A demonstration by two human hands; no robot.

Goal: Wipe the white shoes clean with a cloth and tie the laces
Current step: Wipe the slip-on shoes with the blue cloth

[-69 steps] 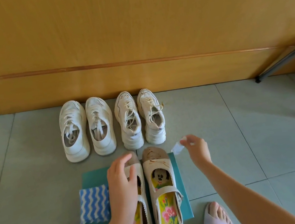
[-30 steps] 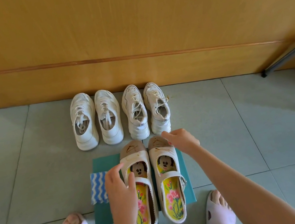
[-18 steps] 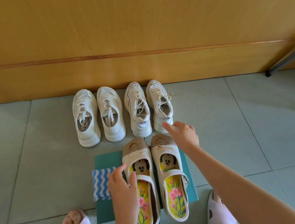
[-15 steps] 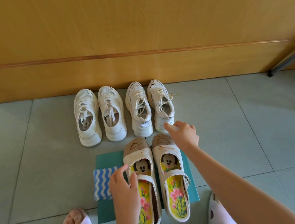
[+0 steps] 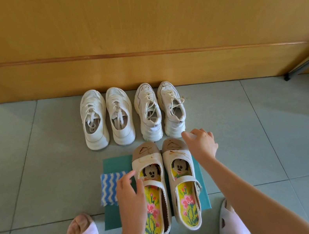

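Standing side by side on a teal rectangular mat (image 5: 114, 163), a pair of cream fabric strap shoes (image 5: 146, 159) is recorded: tan toe caps marked with brown scribbles, insoles stitched with a cartoon mouse and pink flowers. A folded blue-and-white wavy-striped cloth (image 5: 109, 186) lies just beside them, across the mat's left edge. Left hand (image 5: 130, 195): fingers spread over the left shoe's outer side; contact cannot be told. Right hand (image 5: 202, 143): fingers curled by the right toe cap; whether anything is pinched cannot be told. Beyond, a row of four white lace-up sneakers (image 5: 150, 117), laces (image 5: 175, 100) loose, is lined against a wooden panel (image 5: 133, 27) on grey floor tiles (image 5: 33, 158).
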